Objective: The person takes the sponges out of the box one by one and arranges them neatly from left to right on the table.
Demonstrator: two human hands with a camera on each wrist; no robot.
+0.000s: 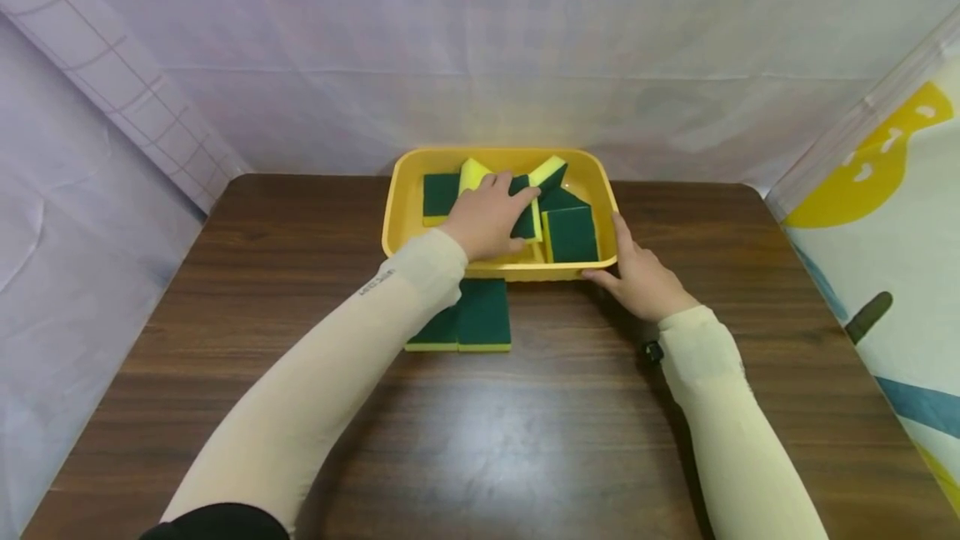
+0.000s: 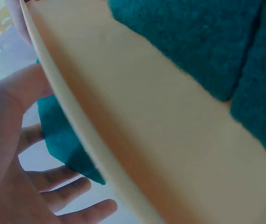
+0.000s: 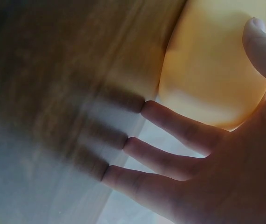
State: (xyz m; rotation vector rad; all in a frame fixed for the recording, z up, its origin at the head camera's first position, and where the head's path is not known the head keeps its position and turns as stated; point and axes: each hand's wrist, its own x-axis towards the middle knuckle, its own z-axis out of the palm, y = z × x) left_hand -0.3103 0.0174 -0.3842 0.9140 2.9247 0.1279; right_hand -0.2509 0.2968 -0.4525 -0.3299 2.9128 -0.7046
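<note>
A yellow plastic basin with several green-and-yellow scouring sponges in it stands at the table's back edge. My left hand reaches over its front rim, fingers spread above a tilted sponge. In the left wrist view, the fingers of the left hand extend in front of a green sponge beyond the rim. At the basin's front right corner is my right hand, thumb along the front wall and index finger at the right side. Its straight fingertips reach down to the tabletop in the right wrist view.
Two sponges lie side by side, green side up, on the brown wooden table just before the basin, partly under the left forearm. A pale cloth hangs behind the table, with more cloth on both sides.
</note>
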